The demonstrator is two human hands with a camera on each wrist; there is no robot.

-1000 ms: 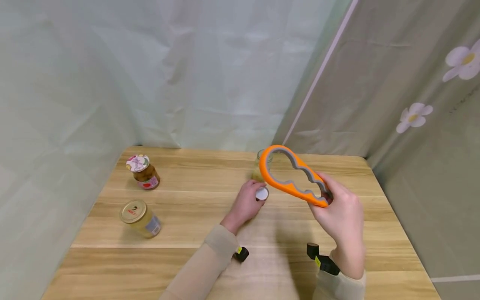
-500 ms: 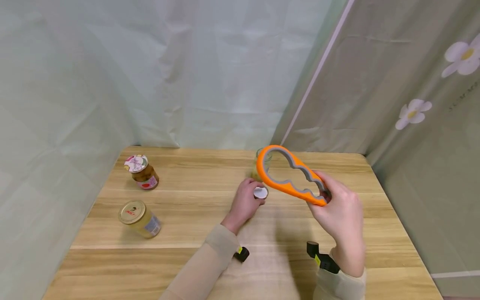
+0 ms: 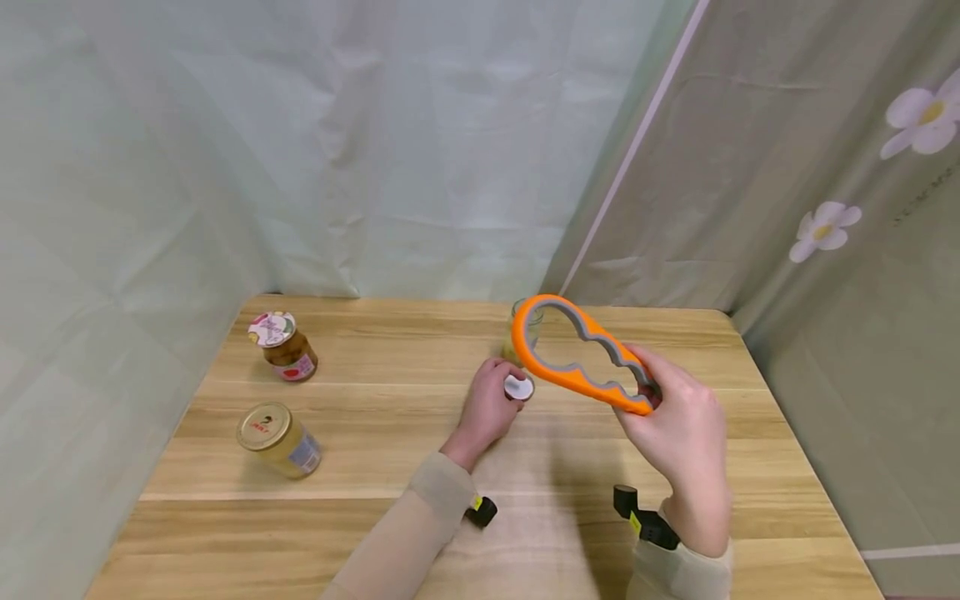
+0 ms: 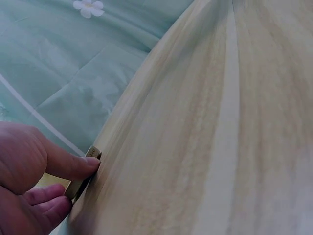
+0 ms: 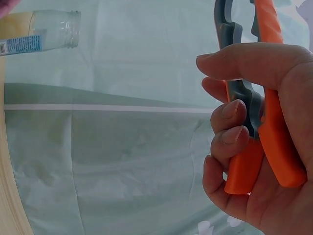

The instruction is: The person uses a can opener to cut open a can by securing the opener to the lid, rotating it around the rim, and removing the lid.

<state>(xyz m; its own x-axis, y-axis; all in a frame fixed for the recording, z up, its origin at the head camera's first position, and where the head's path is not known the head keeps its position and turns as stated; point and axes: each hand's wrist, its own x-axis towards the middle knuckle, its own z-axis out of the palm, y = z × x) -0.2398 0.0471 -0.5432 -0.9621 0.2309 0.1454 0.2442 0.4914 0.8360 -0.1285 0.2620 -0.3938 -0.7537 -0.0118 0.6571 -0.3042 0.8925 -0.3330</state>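
Note:
In the head view my left hand holds a round jar lid, its white inside facing up, down at the tabletop. The left wrist view shows the thumb and fingers pinching this lid by its gold edge. Behind that hand stands a glass jar, partly hidden; its threaded mouth is bare in the right wrist view, where the jar has a blue label. My right hand grips the handle end of an orange jar opener with a grey wavy inner edge, raised above the table.
On the left side of the wooden table stand two lidded jars. One is a dark-filled jar with a patterned lid; nearer is a pale-filled jar with a gold lid. Curtains hang right behind the table.
The lid and left fingers have shifted very slightly to the left. The right hand keeps its grip on the jar opener, almost still.

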